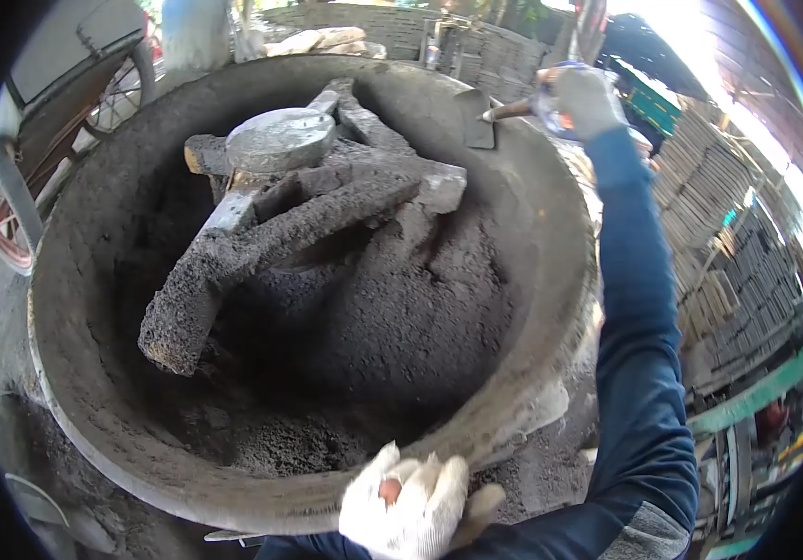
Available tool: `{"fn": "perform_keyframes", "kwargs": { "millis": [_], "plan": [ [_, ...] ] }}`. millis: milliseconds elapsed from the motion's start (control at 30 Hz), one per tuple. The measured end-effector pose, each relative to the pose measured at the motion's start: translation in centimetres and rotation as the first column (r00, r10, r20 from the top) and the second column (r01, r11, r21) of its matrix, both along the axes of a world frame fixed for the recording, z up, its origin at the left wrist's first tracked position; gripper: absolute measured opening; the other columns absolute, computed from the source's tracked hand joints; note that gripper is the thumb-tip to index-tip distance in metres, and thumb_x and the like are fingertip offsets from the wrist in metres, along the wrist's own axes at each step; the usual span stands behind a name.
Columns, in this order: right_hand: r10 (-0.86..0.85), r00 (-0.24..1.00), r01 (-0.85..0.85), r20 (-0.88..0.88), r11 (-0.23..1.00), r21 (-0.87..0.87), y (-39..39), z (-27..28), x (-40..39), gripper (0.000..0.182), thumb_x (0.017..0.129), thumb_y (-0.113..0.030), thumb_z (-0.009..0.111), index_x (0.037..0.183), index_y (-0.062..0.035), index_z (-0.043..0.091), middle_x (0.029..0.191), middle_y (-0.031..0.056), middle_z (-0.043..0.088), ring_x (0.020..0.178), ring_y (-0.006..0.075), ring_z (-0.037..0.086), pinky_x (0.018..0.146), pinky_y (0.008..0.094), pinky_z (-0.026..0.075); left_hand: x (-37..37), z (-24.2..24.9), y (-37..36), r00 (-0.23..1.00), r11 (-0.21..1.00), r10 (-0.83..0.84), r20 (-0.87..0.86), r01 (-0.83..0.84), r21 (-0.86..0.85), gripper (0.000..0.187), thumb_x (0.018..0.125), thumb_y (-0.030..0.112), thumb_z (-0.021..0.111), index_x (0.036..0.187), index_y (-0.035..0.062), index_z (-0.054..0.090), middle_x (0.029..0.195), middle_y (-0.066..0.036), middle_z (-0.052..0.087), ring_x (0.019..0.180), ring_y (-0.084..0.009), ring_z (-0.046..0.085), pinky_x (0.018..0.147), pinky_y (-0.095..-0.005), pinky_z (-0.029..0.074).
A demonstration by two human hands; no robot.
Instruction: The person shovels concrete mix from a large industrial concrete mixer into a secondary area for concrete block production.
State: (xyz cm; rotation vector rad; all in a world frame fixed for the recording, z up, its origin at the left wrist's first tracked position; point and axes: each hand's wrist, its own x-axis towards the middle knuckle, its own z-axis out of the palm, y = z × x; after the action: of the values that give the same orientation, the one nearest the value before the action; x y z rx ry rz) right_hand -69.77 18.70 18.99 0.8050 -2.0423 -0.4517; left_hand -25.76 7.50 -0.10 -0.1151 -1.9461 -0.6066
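Note:
My right hand [588, 103], in a pale work glove, reaches to the far right side of a large round mixing pan [546, 280]. Its fingers are closed round the handle of a hoe [479, 121], whose flat metal blade lies against the pan's inner wall. My left hand [406, 504], also gloved, is at the near rim with its fingers curled; a bare fingertip shows through the glove. What that hand holds, if anything, is hidden. Dark, crumbly mix [401, 322] lies in the pan, below a caked mixer arm assembly [308, 196].
A round metal cap [280, 140] tops the mixer's centre, and its thick arms span the pan. Stacked flat slabs [728, 271] stand on the right. A cart with spoked wheels [0, 210] is at the left, and a pillar [196, 35] rises behind the pan.

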Motion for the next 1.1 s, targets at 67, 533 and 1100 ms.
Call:
{"fn": "perform_keyframes", "kwargs": {
  "millis": [67, 533, 1100],
  "plan": [
    [-0.31, 0.936, 0.258, 0.165, 0.926, 0.277, -7.4, -4.0, -2.7, 0.033, 0.095, -0.045, 0.061, 0.092, -0.0161, 0.076, 0.085, 0.0068, 0.074, 0.081, 0.0236, 0.074, 0.071, 0.035, 0.057, -0.2, 0.9, 0.1, 0.995, 0.999, 0.042, 0.089, -0.04, -0.031, 0.039, 0.085, 0.037, 0.075, 0.101, 0.0024, 0.07, 0.077, -0.008, 0.068, 0.062, -0.0233, 0.064, 0.074, -0.0466, 0.057],
    [-0.19, 0.977, 0.204, 0.102, 0.967, -0.152, -2.2, 1.3, -3.1, 0.025, 0.088, -0.028, 0.06, 0.108, -0.0168, 0.071, 0.097, 0.0061, 0.073, 0.089, 0.0251, 0.073, 0.074, 0.0361, 0.057, -0.3, -2.8, -0.7, 1.0, 0.997, 0.027, -0.012, -0.028, -0.065, 0.05, 0.063, 0.034, 0.086, 0.096, 0.0004, 0.069, 0.063, -0.005, 0.06, 0.05, -0.0187, 0.055, 0.055, -0.0382, 0.052],
    [0.085, 0.907, 0.018, 0.412, 0.971, -0.24, 2.4, 0.0, 2.3, 0.03, 0.087, -0.023, 0.064, 0.117, -0.0205, 0.067, 0.091, 0.0092, 0.07, 0.082, 0.0247, 0.07, 0.069, 0.0333, 0.054, 1.8, -2.3, 0.3, 0.979, 0.986, 0.166, 0.117, -0.166, -0.009, 0.037, 0.074, 0.023, 0.084, 0.104, 0.0052, 0.071, 0.087, -0.01, 0.067, 0.071, -0.0258, 0.06, 0.071, -0.0408, 0.045]
  ]
}}
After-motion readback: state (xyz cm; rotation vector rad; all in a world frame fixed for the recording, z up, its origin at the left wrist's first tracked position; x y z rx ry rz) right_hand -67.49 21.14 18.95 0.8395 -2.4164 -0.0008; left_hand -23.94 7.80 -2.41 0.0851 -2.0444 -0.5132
